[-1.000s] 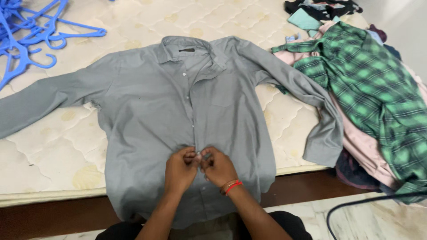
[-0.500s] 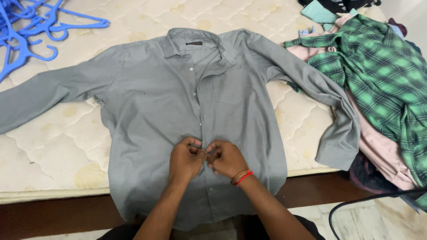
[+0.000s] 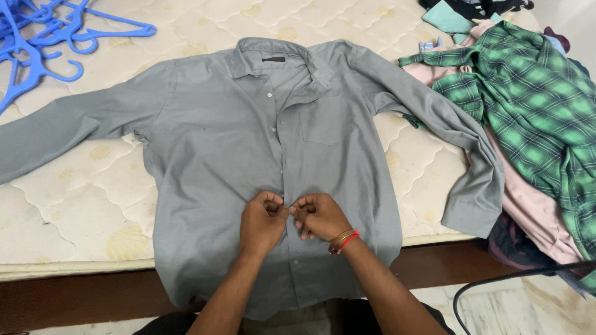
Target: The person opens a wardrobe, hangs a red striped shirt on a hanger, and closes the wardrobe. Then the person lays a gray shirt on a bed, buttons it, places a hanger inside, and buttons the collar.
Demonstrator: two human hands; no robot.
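Both hands pinch the front placket of the grey long-sleeved shirt (image 3: 211, 149) low on its button line. The left hand (image 3: 262, 221) closes thumb and fingers on the fabric edge from one side; the right hand (image 3: 319, 216), with red and brown bands at the wrist, closes on the opposite edge. The fingertips of the two hands meet at the pinch point.

The shirt lies face up and spread flat on a quilted cream mattress (image 3: 81, 205). Above the grip the placket runs up to the open collar. The hem below the grip hangs over the mattress edge. One sleeve extends far out on the left-hand side; the other bends down on the right-hand side.

Beyond that sleeve lies a green plaid shirt (image 3: 528, 99) on a heap of clothes. Blue plastic hangers (image 3: 43, 37) lie well apart, up and to the left of the grip.
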